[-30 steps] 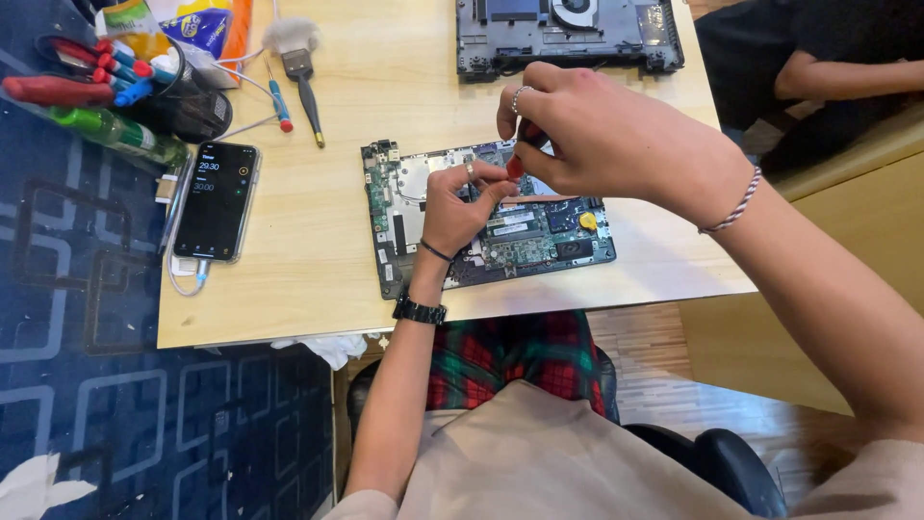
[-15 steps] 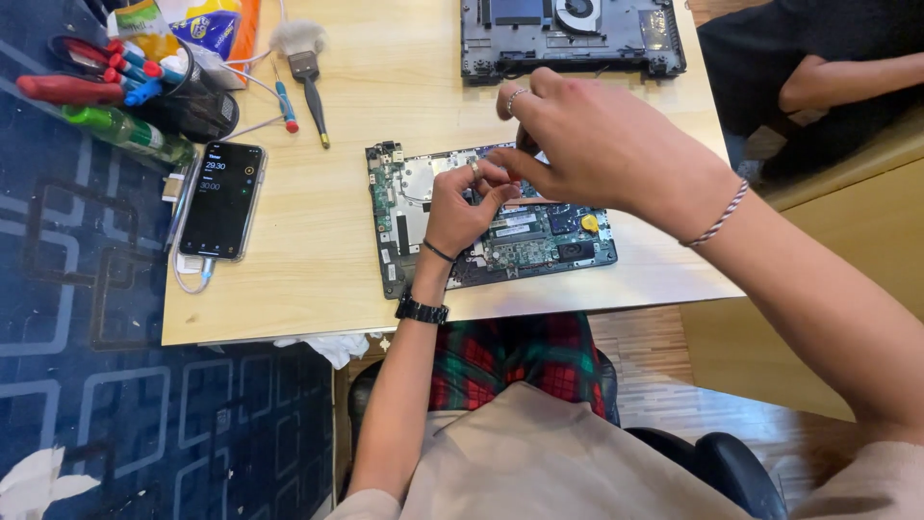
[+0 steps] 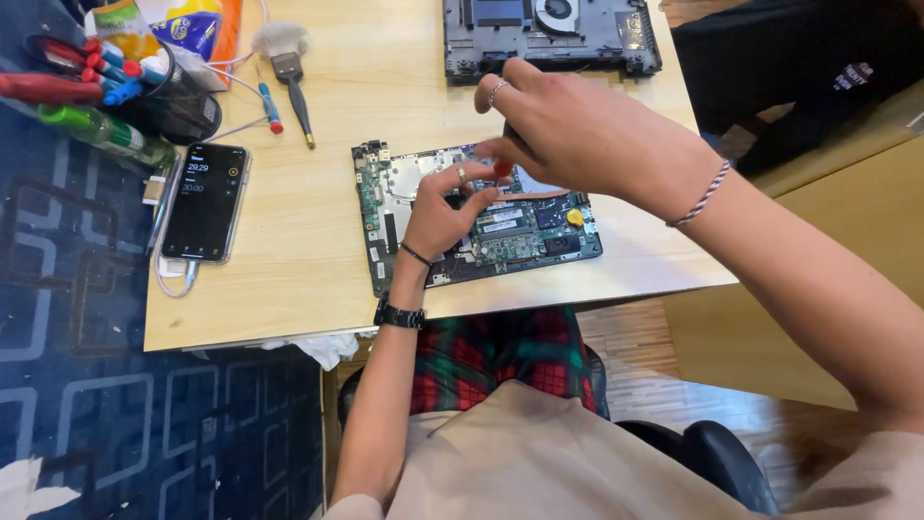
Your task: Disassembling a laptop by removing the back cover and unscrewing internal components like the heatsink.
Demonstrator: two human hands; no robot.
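Pale wood makes up the bench point(image 3: 289, 270), and we take the green circuit board point(image 3: 520, 236) lying flat near its front edge as our landmark. Our left hand point(image 3: 438, 217) rests on the board's middle, fingers point(image 3: 472, 183) pinched narrow near a small red-tipped part; whether they grip it we cannot tell. Our right hand point(image 3: 587, 130) hovers just above the board's upper middle, fingers curled around a slim screwdriver point(image 3: 502, 166) pointing down at it. The board's long axis runs left to right. Left of the board lies a phone point(image 3: 204, 200); beyond it, a dark laptop base point(image 3: 549, 39).
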